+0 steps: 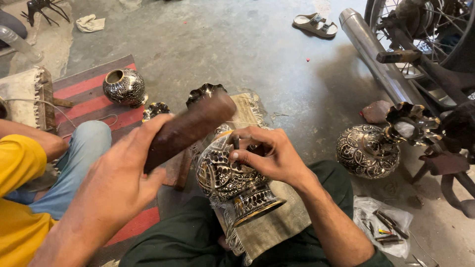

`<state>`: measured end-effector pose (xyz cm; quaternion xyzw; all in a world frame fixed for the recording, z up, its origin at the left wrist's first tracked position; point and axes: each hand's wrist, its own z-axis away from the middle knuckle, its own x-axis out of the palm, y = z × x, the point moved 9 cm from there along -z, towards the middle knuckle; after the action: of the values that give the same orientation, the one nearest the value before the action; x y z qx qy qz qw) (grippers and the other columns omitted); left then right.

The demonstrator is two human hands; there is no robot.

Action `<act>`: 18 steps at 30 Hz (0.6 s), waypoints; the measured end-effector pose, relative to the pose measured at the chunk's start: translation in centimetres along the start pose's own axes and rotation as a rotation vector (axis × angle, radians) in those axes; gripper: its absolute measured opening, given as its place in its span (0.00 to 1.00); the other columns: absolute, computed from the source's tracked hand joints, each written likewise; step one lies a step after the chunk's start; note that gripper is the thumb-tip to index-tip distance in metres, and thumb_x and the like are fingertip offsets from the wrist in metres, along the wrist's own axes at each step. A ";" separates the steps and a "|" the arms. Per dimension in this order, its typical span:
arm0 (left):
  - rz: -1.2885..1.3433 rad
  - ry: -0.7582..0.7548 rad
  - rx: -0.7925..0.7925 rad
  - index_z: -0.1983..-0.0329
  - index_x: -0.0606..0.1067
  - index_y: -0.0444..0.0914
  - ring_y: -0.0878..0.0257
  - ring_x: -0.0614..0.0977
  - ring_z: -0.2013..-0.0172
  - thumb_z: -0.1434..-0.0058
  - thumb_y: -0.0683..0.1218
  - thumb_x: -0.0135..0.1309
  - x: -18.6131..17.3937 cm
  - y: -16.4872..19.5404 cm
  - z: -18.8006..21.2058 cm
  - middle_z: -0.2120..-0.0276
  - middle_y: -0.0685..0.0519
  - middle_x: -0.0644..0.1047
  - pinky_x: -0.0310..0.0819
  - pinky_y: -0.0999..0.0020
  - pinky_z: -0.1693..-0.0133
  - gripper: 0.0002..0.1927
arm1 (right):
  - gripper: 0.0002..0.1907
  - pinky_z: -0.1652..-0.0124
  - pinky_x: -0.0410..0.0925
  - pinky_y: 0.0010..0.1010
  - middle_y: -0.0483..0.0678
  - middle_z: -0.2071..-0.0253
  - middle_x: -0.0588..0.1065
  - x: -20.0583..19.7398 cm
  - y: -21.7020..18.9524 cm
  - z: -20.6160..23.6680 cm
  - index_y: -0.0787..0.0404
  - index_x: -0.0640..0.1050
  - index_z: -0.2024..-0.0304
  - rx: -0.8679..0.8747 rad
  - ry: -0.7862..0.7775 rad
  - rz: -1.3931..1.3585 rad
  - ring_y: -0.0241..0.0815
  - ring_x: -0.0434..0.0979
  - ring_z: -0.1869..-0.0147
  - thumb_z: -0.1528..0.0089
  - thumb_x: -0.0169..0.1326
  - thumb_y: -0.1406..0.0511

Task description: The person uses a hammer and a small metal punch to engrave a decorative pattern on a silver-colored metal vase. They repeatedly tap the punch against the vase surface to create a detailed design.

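A bare grey concrete floor (247, 44) fills the view, stained and scuffed. At the upper right stands a motorcycle (420, 44), its spoked rear wheel and long chrome exhaust pipe (368, 47) reaching down toward the floor. A red and grey striped mat (94, 99) lies at the left, where another person in a yellow sleeve (17, 183) and blue jeans sits. A pale sandal (315, 24) rests at the top of the floor.

On the person's lap, over a fringed cloth (277, 222), lies an engraved metal vase (230, 175), tilted with its flared base toward the camera. A second engraved vase (376, 146) with a scalloped rim lies on the floor to the right, and a round engraved pot (124, 87) stands on the mat. A clear plastic bag of small tools (383, 227) sits at the lower right.

The left hand (118, 183) has its grip closed around a dark wooden mallet (190, 128), raised above the vase on the lap. The right hand (267, 153) rests on that vase, its grip pinched narrow around a thin dark chisel (236, 144) held upright, tip against the metal.
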<state>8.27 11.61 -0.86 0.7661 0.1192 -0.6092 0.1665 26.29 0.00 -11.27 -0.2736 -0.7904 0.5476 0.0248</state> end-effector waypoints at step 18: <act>0.175 0.030 -0.061 0.29 0.66 0.46 0.49 0.79 0.52 0.49 0.42 0.60 0.1 -0.7 0.1 0.51 0.50 0.77 0.71 0.54 0.54 0.41 | 0.14 0.81 0.57 0.20 0.38 0.69 0.82 0.2 0.3 -0.2 0.57 0.83 0.51 -0.019 -0.044 0.016 0.23 0.69 0.79 0.39 0.63 0.65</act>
<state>7.94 12.26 -1.08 0.7770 0.0729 -0.5770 0.2408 26.34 0.31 -11.51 -0.2683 -0.7936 0.5461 0.0005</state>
